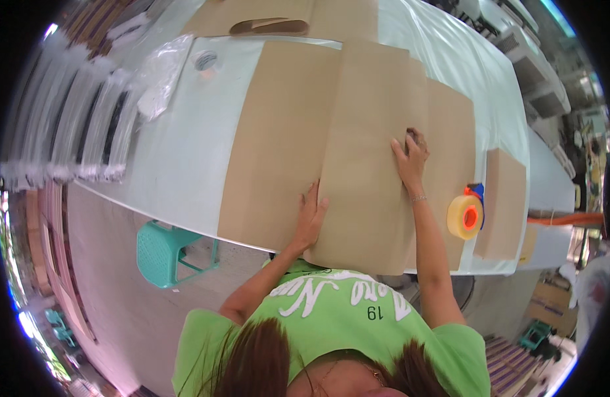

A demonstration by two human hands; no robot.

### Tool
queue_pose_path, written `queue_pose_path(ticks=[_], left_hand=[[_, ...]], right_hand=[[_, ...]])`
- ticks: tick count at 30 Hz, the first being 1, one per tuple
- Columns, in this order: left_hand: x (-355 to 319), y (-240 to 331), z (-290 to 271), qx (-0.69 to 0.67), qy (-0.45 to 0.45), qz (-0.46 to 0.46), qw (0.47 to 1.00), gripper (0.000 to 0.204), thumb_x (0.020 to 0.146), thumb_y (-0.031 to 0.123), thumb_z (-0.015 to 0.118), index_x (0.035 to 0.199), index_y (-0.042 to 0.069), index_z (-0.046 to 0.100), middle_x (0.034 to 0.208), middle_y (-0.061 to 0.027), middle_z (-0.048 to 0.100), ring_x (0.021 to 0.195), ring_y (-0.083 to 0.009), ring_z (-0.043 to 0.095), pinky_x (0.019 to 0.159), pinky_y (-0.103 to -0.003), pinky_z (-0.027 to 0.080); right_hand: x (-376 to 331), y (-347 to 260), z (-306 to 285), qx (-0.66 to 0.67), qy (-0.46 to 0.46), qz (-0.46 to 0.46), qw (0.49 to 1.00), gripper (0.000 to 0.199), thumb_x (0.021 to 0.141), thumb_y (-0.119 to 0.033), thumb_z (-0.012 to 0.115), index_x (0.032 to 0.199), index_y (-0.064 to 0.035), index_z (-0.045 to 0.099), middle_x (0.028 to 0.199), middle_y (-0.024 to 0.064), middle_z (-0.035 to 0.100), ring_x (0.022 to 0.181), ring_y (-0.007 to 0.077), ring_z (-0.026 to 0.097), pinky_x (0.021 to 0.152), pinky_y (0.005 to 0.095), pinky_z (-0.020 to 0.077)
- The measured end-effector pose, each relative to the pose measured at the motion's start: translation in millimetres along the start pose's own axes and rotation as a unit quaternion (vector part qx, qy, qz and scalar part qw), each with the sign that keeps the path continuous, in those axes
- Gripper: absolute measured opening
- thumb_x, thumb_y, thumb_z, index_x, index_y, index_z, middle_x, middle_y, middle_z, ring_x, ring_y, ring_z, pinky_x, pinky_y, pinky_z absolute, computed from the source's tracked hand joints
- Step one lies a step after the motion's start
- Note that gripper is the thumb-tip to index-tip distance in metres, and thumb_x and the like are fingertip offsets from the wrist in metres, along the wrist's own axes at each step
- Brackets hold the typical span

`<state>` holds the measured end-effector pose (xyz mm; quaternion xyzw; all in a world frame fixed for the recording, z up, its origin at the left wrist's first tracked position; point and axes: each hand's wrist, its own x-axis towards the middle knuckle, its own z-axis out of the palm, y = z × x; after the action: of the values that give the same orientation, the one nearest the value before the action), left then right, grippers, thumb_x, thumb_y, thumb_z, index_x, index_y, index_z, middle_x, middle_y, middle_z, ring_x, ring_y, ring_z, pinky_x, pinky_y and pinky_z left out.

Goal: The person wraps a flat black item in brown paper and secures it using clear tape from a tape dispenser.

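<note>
A large folded sheet of brown cardboard (pixel 367 172) lies in front of me, its middle panel on top of another flat brown panel (pixel 278 132). My left hand (pixel 311 215) lies flat with its fingers stretched out along the left edge of the middle panel, near the table's front. Farther away, my right hand (pixel 412 159) presses on the panel's right side, its fingers bent. A small dark patch shows between those fingers; what it is cannot be made out. Under the right side another brown layer (pixel 450 126) sticks out.
Right of the sheet stands a tape dispenser with a yellowish roll (pixel 465 217), beside a narrow brown cardboard piece (pixel 503 205). A tape roll (pixel 205 61) and clear plastic (pixel 164 73) lie at far left. More cardboard (pixel 344 18) covers the far side. A green stool (pixel 162 255) stands left.
</note>
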<state>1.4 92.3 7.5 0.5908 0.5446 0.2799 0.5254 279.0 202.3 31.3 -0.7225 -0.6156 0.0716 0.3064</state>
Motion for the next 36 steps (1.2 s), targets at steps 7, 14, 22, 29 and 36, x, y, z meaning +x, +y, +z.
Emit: queue_pose_path(ticks=[7, 14, 22, 29, 36], left_hand=[[159, 14, 0, -0.028, 0.034, 0.074, 0.996, 0.070, 0.098, 0.045, 0.036, 0.150, -0.002, 0.023, 0.154, -0.0205, 0.029, 0.145, -0.0313, 0.021, 0.118, -0.049, 0.004], [323, 50, -13, -0.011, 0.059, 0.033, 0.998, 0.077, 0.096, 0.054, 0.032, 0.150, 0.000, 0.024, 0.154, -0.0203, 0.029, 0.144, -0.0320, 0.024, 0.118, -0.050, 0.007], [330, 26, -21, -0.155, 0.045, 0.079, 0.984, 0.074, 0.096, 0.051, 0.040, 0.150, 0.002, 0.026, 0.152, -0.0214, 0.033, 0.141, -0.0329, 0.030, 0.115, -0.046, 0.021], [127, -22, 17, -0.148, 0.031, 0.117, 0.982, 0.072, 0.099, 0.044, 0.043, 0.149, -0.005, 0.023, 0.154, -0.0230, 0.027, 0.144, -0.0335, 0.024, 0.118, -0.039, 0.018], [-39, -13, -2, -0.026, -0.006, 0.092, 0.995, 0.076, 0.097, 0.039, 0.047, 0.149, -0.007, 0.017, 0.154, -0.0268, 0.023, 0.145, -0.0365, 0.020, 0.119, -0.041, 0.015]], right_hand=[[0, -2, -5, -0.006, -0.002, -0.009, 1.000, 0.038, 0.087, -0.029, 0.064, 0.106, 0.0036, 0.062, 0.132, 0.0117, 0.051, 0.126, 0.0287, 0.042, 0.107, 0.0450, 0.0252], [2, -1, 1, 0.013, -0.003, -0.028, 1.000, 0.036, 0.087, -0.028, 0.065, 0.104, 0.0039, 0.062, 0.129, 0.0120, 0.051, 0.124, 0.0289, 0.044, 0.105, 0.0454, 0.0275], [1, -13, 6, -0.001, -0.002, -0.040, 0.999, 0.038, 0.087, -0.028, 0.065, 0.107, 0.0047, 0.062, 0.129, 0.0130, 0.051, 0.124, 0.0308, 0.043, 0.105, 0.0457, 0.0278], [-4, -2, -7, -0.021, 0.006, -0.017, 1.000, 0.040, 0.089, -0.030, 0.062, 0.110, 0.0036, 0.062, 0.130, 0.0122, 0.051, 0.120, 0.0318, 0.044, 0.104, 0.0457, 0.0271], [-1, 1, -1, -0.005, 0.011, -0.026, 1.000, 0.041, 0.089, -0.035, 0.062, 0.108, 0.0018, 0.062, 0.131, 0.0118, 0.051, 0.121, 0.0321, 0.044, 0.105, 0.0466, 0.0272]])
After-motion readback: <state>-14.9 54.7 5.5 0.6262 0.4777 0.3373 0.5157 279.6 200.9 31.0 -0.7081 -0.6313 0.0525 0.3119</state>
